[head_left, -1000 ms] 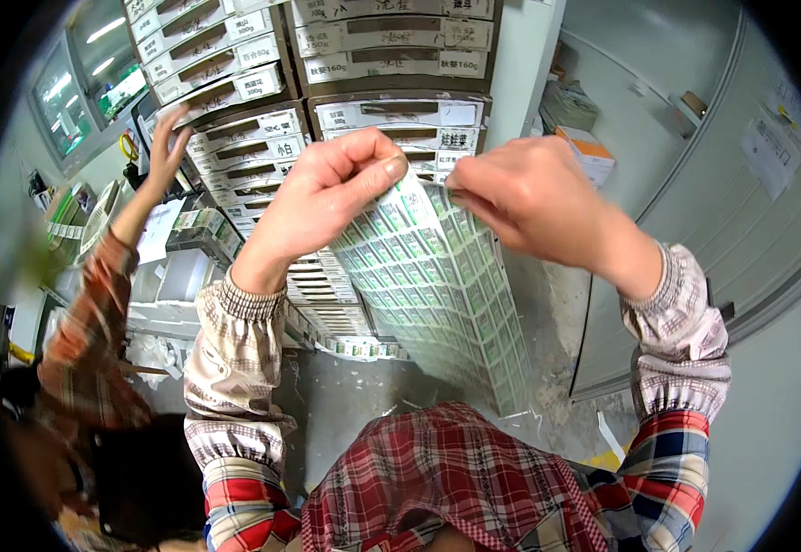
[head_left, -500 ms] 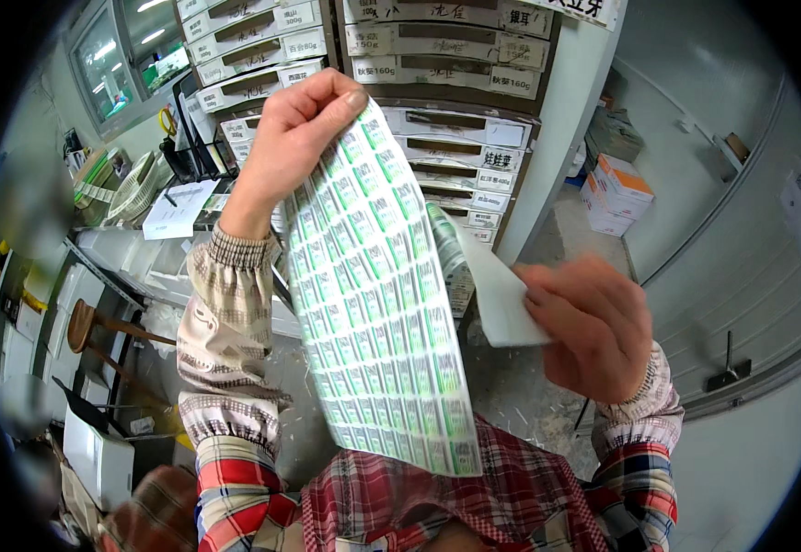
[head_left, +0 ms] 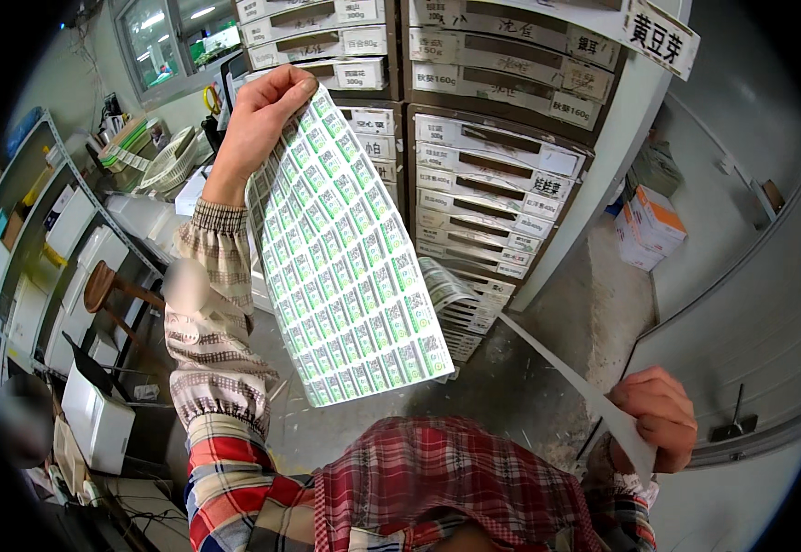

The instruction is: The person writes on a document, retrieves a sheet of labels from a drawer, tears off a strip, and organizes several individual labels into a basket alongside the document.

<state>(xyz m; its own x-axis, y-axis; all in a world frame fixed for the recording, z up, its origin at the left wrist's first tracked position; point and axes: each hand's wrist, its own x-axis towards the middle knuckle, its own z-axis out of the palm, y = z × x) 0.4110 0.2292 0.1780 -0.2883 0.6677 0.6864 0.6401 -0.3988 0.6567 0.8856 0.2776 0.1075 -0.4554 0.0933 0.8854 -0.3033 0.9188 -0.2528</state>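
My left hand (head_left: 267, 115) is raised at the upper left, thumb and fingers pinching the top corner of a label sheet (head_left: 354, 267). The sheet hangs down in front of me, covered in rows of small green-and-white labels with square codes. At the lower right, my right hand (head_left: 655, 414) is closed on the end of a white paper strip (head_left: 584, 391). This strip slants up and left, narrowing toward a curled printed piece (head_left: 446, 287) behind the sheet's right edge. Whether the strip and curled piece are joined, I cannot tell.
A drawer cabinet (head_left: 501, 138) with labelled white fronts stands ahead. To the left are a wooden stool (head_left: 106, 285), a metal shelf rack (head_left: 78, 166) and a white basket (head_left: 168, 158). Orange-and-white boxes (head_left: 651, 225) sit on the floor at the right, beside a grey door (head_left: 741, 304).
My right hand has moved down and right, drawing the white paper away from the label sheet. The sheet hangs slightly higher and further left. The view has shifted, showing more of the cabinet.
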